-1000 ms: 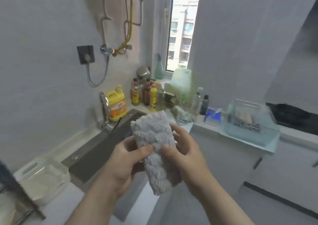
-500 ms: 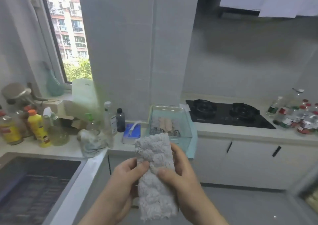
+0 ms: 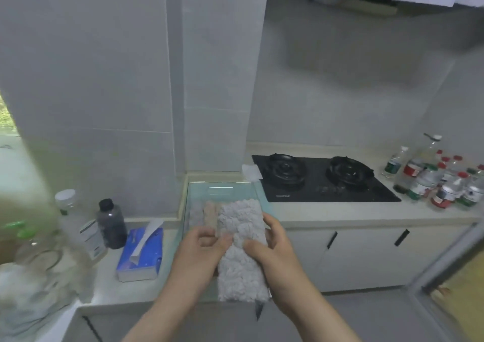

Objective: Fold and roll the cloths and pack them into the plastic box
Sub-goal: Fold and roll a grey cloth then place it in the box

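The clear plastic box (image 3: 221,187) on the pale worktop (image 3: 366,211) holds rolled cloths (image 3: 203,213), grey and beige, side by side. Over the box, the left hand (image 3: 199,252) and the right hand (image 3: 277,250) grip a folded fluffy grey cloth (image 3: 242,237) by its sides. A blue tissue pack (image 3: 141,252) lies to the left of the box, and a black gas hob (image 3: 324,179) sits to its right.

Pale grey tiled walls (image 3: 340,93) are seen across the upper frame. A black hob (image 3: 324,182) is set into the countertop (image 3: 340,214) at centre right, white cabinets (image 3: 366,258) below.
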A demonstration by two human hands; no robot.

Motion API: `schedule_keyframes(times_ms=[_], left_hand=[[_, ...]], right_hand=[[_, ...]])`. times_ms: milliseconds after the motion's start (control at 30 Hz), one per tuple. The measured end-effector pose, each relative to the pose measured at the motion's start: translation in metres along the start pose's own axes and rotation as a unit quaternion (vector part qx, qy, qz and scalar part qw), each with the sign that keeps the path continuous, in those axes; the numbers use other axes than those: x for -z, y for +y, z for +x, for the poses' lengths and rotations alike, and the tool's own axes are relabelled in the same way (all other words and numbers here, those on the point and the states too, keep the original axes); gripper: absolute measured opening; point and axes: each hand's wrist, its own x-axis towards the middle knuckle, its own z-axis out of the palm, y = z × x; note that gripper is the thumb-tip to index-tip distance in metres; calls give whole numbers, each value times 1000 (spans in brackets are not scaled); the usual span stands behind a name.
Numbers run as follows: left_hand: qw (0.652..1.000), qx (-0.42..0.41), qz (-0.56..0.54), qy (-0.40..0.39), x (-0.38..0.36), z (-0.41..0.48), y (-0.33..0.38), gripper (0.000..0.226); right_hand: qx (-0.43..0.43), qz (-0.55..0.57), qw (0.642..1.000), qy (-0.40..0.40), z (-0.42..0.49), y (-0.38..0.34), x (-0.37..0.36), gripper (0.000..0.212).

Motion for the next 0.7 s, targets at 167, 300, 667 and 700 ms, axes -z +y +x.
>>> schedule_keyframes(times_ms=[167, 300, 667, 700], left_hand=[[989, -91, 114, 29, 17, 97, -9, 18], [989, 72, -125, 20, 31, 145, -19, 32], [900, 373, -211, 78, -8, 172, -58, 54], [893, 379, -220, 96, -11, 177, -62, 54]], right_hand=[[-28, -131, 990, 43, 110, 11, -17, 42], [-62, -274, 959, 28, 166, 40, -33, 49], [-242, -299, 919, -82, 187, 128, -49, 38], [-272, -253, 926, -69, 189, 132, -49, 35]])
